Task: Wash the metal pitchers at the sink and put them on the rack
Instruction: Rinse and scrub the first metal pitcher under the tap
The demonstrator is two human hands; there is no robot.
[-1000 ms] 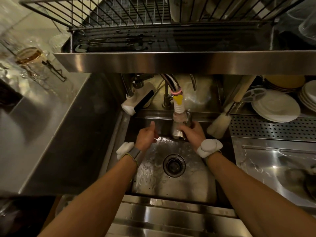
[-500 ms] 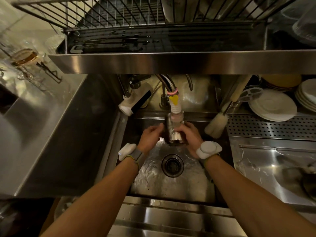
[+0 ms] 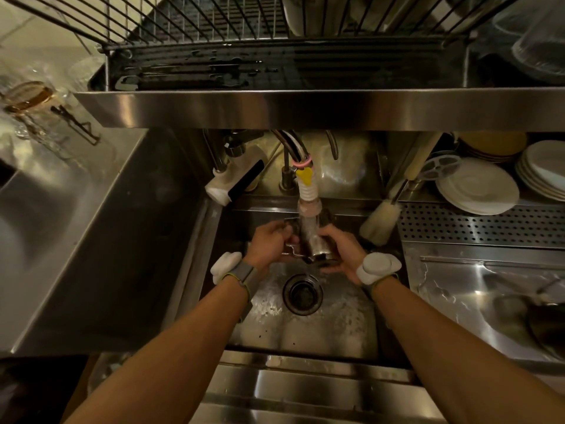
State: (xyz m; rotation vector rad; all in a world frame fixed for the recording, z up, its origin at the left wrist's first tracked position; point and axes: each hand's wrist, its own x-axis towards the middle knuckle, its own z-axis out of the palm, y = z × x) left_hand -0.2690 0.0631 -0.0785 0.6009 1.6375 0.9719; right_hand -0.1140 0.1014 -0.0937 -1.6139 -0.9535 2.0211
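Observation:
A small metal pitcher (image 3: pixel 316 244) is held under the running water of the faucet (image 3: pixel 307 191), above the steel sink (image 3: pixel 305 335). My left hand (image 3: pixel 270 241) grips the pitcher's left side by its handle. My right hand (image 3: pixel 339 249) curls round its right side and bottom. The stream falls on the pitcher's body. The wire dish rack (image 3: pixel 275 22) hangs overhead above the steel shelf edge (image 3: pixel 305 108).
The drain (image 3: pixel 302 293) lies just below my hands. A white brush (image 3: pixel 380 221) leans at the sink's right corner beside a perforated drainboard (image 3: pixel 477 224) and stacked white plates (image 3: pixel 477 188). A dispenser (image 3: pixel 232 182) sits left of the faucet. Glassware (image 3: pixel 27 99) stands far left.
My left hand moved from beside the pitcher to gripping its left side. The pitcher turned and shifted lower between both hands under the stream.

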